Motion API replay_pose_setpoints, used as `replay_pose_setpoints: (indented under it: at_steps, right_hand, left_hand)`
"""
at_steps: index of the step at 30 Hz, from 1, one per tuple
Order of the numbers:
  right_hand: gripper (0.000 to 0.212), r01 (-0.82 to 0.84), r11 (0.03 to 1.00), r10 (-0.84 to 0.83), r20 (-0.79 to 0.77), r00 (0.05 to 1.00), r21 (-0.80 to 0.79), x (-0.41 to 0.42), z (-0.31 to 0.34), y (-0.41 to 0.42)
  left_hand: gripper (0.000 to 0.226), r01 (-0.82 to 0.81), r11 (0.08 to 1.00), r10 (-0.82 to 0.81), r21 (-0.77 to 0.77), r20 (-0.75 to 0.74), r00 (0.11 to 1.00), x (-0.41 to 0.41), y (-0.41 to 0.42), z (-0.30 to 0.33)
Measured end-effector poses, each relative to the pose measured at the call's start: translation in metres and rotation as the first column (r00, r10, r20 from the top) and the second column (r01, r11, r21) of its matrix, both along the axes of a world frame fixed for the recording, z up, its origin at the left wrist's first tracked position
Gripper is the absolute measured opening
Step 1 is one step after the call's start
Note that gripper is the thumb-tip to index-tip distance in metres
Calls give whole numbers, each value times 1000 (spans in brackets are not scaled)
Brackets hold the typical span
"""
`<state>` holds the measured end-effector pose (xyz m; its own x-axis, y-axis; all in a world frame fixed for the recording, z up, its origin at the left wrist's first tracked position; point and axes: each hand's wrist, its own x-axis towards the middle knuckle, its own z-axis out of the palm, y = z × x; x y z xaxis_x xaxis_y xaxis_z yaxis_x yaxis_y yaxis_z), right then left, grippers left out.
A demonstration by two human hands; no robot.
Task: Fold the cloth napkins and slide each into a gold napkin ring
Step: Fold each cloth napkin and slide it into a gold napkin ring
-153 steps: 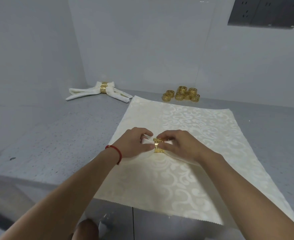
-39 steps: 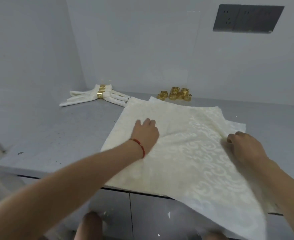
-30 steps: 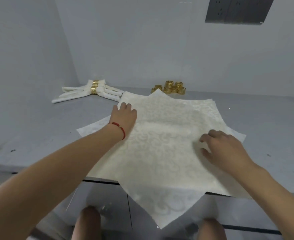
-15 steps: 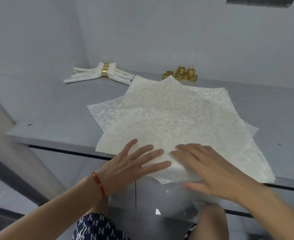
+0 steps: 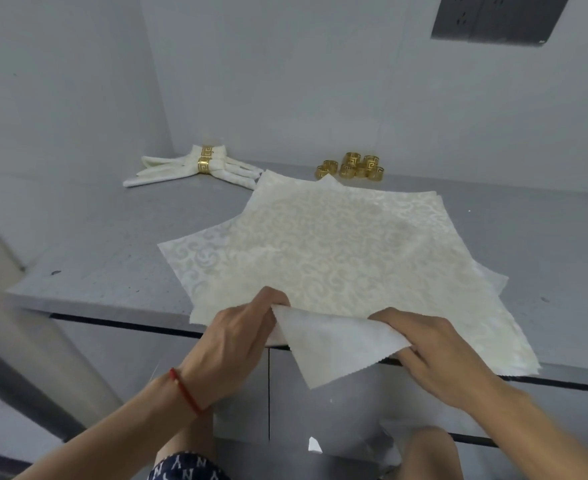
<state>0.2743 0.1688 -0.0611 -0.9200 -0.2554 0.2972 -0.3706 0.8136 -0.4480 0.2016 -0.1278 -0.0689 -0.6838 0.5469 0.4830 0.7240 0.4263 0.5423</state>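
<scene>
Far left on the grey counter (image 5: 105, 237) lie two ringed napkins (image 5: 195, 168); loose gold rings (image 5: 353, 167) sit far centre. Cream scroll-patterned napkins (image 5: 330, 247) lie fanned in a stack. Left hand (image 5: 237, 337) and right hand (image 5: 434, 351) each pinch the top napkin's near corner (image 5: 334, 344), turned back plain-side up

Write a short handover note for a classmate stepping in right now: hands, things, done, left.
Left hand and right hand each pinch the near corner of the top napkin, folded back.
Napkin stack lies on the grey counter.
Done: two ringed napkins at back left.
Left: fold this napkin, take a ring from the loose gold rings, continue the stack.
</scene>
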Motion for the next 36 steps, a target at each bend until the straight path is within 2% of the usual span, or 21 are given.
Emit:
replay_pose_setpoints:
  at_steps: [2,5,7,9,11,14,16,19,21,23,25,27,28,30,32,35,36]
  right_hand:
    - [27,47,995,-32,168,985,-92,-3,12,-1]
    - [23,24,972,80,426,901,-234,-12,31,-2]
    - [38,42,957,126,541,832,-287,-23,42,-2]
    - [41,130,938,87,584,807,-320,-43,51,0]
    - [41,218,920,3,564,826,-325,-75,58,6]
    - [44,296,935,-166,494,854,-197,-140,55,25]
    - [39,376,920,-289,453,843,-113,-186,45,38]
    - [36,483,876,-444,378,813,-9,-237,27,47]
    - [29,543,835,-543,280,791,86,-258,20,46]
    - [20,573,797,-596,99,797,189,-267,15,41]
    - [34,525,806,-516,-108,850,274,-276,4,42]
    - [39,369,893,-337,-160,928,259,-277,-5,39]
    - [41,288,921,-260,-138,956,261,-276,-9,36]
    - [47,184,912,-178,-52,983,366,-274,-16,32]
    - [52,167,869,-193,8,981,466,-274,-21,31]
    - [53,179,870,-244,86,966,459,-275,-19,31]
    - [52,175,867,-242,89,966,467,-276,-18,31]
  left_hand:
    - [19,-16,1000,16,-7,73,997,3,-3,4]
    - [20,-52,997,63,-62,196,978,6,-8,14]
    - [19,-82,991,105,-101,246,964,-2,-8,26]
    - [18,-129,984,156,-125,239,958,-28,-2,37]
    - [25,-144,972,185,-188,221,958,-68,11,44]
    - [30,-147,911,225,-386,167,960,-148,44,41]
    - [32,-208,852,307,-481,137,942,-198,68,35]
    - [29,-301,785,419,-541,107,901,-248,100,26]
    - [27,-378,731,474,-569,25,880,-268,116,21]
    - [28,-455,664,511,-593,-84,856,-276,122,15]
    - [31,-500,625,544,-600,-124,830,-286,127,3]
    - [29,-541,617,564,-572,-157,810,-290,127,-8]
    - [27,-554,626,565,-549,-171,807,-292,127,-12]
    - [27,-556,659,558,-507,-165,813,-296,126,-14]
    - [32,-548,675,552,-493,-155,819,-300,127,-13]
    - [32,-582,674,535,-455,-243,809,-301,132,-12]
    - [31,-566,702,502,-433,-264,824,-299,134,-13]
